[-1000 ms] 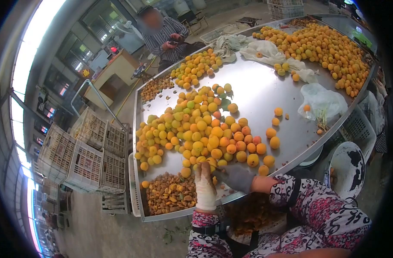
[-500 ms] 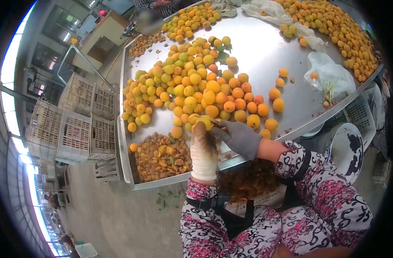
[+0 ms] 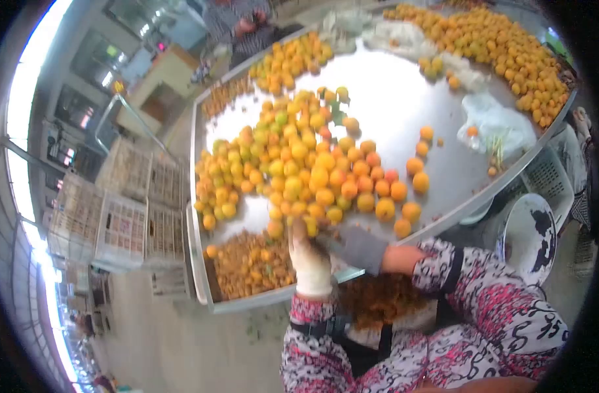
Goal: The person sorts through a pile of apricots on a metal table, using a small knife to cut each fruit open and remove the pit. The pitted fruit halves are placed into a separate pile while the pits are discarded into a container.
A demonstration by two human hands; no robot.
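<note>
My left hand (image 3: 310,262), in a white glove with dark stains on the fingers, is closed round a yellow apricot (image 3: 311,226) at the near edge of the apricot heap. Close beside it, my right hand (image 3: 361,249) wears a grey glove, its fingers closed at the same fruit. Something thin and dark is at the right fingertips, blurred by motion. Many yellow, orange and greenish apricots (image 3: 293,167) lie heaped just beyond both hands. To the left of my left hand is a pile of brown apricot stones (image 3: 250,265) on the metal table (image 3: 384,85).
Below the table edge sits a container of brown pieces (image 3: 384,301). A worn white basin (image 3: 527,239) stands at right, plastic bags (image 3: 496,124) and a larger apricot pile (image 3: 502,52) lie farther off. Stacked crates (image 3: 122,216) stand left; another person (image 3: 240,26) is across the table.
The view has shifted, so table and fruit appear lower in the picture. Both hands stay together at the apricot, now more blurred.
</note>
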